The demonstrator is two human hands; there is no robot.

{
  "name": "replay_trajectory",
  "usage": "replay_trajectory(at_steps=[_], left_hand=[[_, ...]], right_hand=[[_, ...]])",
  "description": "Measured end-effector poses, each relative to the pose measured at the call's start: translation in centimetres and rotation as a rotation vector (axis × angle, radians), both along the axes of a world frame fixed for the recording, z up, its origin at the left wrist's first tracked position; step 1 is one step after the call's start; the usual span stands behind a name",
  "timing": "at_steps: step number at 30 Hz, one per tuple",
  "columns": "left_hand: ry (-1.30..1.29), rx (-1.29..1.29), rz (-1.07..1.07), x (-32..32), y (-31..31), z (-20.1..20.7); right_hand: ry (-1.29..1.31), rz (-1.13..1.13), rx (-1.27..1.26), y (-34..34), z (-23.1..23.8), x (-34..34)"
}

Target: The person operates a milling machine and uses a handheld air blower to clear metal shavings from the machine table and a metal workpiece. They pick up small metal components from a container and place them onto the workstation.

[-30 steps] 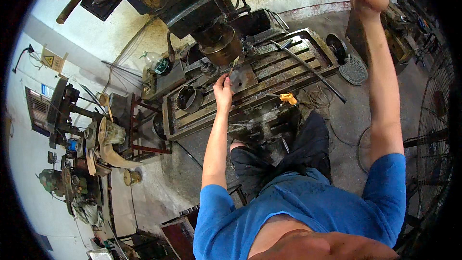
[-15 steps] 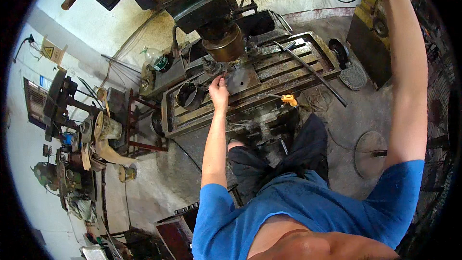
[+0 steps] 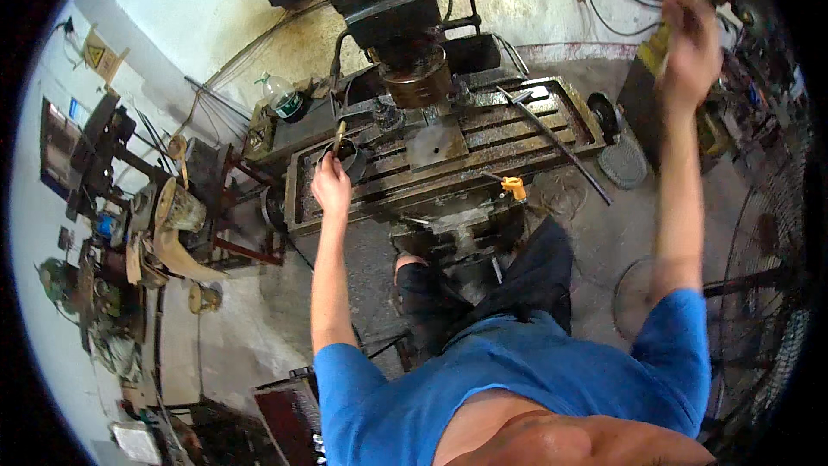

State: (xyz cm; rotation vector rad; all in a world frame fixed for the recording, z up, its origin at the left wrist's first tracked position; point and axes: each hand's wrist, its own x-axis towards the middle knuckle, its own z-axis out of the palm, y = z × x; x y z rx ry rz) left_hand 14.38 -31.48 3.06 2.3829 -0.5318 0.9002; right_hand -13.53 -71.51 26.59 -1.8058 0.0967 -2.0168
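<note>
The left hand (image 3: pixel 329 187) was at the pot's (image 3: pixel 359 167) near left, grasping a brush (image 3: pixel 340 135) that jutted from its fingertips by the pot's far left. Right of the pot sat a plate (image 3: pixel 421 149), then a yellow tool (image 3: pixel 515 189). Farthest right, the right hand (image 3: pixel 693 56) was blurred, its grip unclear.

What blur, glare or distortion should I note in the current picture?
Head view: right hand smeared, probably motion blur; left hand clearer. Head view: white glare at the far right of the slotted table; machine head mostly dark. Head view: fisheye curvature toward the rim, black corners.
</note>
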Motion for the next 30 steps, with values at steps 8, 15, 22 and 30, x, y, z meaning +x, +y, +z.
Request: replay_trajectory(at_steps=[8,15,22,30], left_hand=[[0.257,0.487,0.021,0.1,0.2,0.0],[0.289,0.379,0.054,-2.4,4.6,1.1],[0.376,0.138,0.248,-6.2,19.7,-2.1],[0.686,-0.444,0.269,-11.9,31.8,-5.5]], right_hand=[[0.992,0.496,0.631,2.5,-35.1,-0.5],[1.073,0.645,1.101,4.4,-44.7,4.8],[0.931,0.923,0.714,8.9,-36.7,1.8],[1.422,0.372,-0.106,9.8,-21.4,3.3]])
